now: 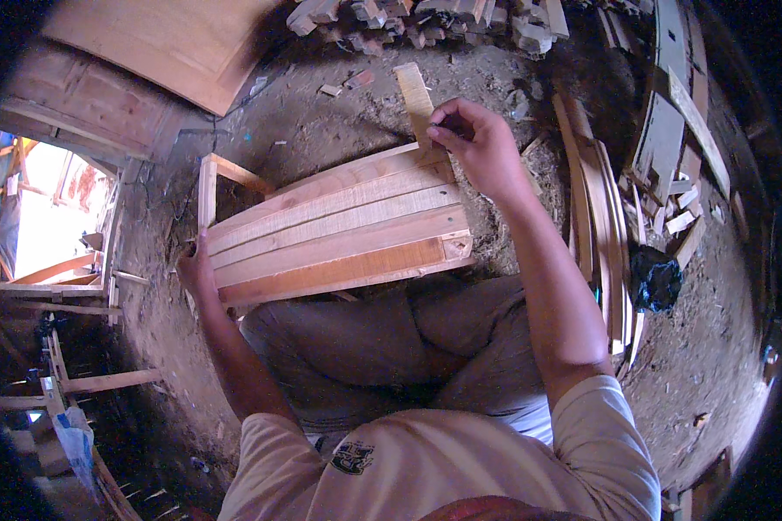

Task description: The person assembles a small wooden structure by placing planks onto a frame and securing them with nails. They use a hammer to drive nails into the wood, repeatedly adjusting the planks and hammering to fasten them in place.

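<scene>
A slatted wooden panel (339, 217) made of several pale and reddish boards lies before my folded legs. My left hand (197, 267) is closed around its left end, where an upright wooden piece (207, 187) meets the boards; some fingers are hidden. Over the far right corner, my right hand (476, 143) is raised in a pinch, with thumb and forefinger together. A tiny dark thing seems to show at those fingertips, too small to name. Just beside them, a short pale wood strip (415, 94) points away from the panel's far edge. Small dark spots mark the boards' right ends.
Stacked timber offcuts (426, 24) lie at the far side. Long boards (595, 226) and a black plastic bag (656, 276) are on the right. A large wooden sheet (165, 43) is at the far left, above a bright opening (61, 213). Debris covers the dirt floor (321, 113).
</scene>
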Demonstrator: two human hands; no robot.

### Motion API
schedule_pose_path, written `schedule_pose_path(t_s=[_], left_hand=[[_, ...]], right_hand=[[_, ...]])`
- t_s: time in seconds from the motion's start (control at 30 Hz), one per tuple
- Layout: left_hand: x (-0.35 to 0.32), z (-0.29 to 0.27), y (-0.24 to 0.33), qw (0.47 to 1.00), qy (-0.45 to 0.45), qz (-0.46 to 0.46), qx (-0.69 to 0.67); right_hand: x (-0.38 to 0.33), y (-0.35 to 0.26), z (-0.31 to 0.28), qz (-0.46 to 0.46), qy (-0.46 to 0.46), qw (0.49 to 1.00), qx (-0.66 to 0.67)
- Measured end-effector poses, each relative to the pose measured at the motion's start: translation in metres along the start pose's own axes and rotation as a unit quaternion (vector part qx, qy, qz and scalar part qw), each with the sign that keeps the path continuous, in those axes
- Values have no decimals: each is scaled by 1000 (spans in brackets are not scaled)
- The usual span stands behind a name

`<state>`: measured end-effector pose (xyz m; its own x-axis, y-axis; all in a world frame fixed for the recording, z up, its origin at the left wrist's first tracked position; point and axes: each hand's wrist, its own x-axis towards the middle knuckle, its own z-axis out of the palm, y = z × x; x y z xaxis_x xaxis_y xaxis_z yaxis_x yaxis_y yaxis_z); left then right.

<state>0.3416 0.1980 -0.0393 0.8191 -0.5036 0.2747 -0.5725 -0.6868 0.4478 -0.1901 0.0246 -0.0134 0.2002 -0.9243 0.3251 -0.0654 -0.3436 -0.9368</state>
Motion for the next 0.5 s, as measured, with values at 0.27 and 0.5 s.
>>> schedule_pose_path(t_s=[0.27,0.5], left_hand=[[5,-4,-3,997,-45,11,-62],[11,-4,-8,999,-31,14,-40]], right_hand=[[-3,-14,0,-7,1,999,-48],[-4,-25,3,-13,1,996,-83]])
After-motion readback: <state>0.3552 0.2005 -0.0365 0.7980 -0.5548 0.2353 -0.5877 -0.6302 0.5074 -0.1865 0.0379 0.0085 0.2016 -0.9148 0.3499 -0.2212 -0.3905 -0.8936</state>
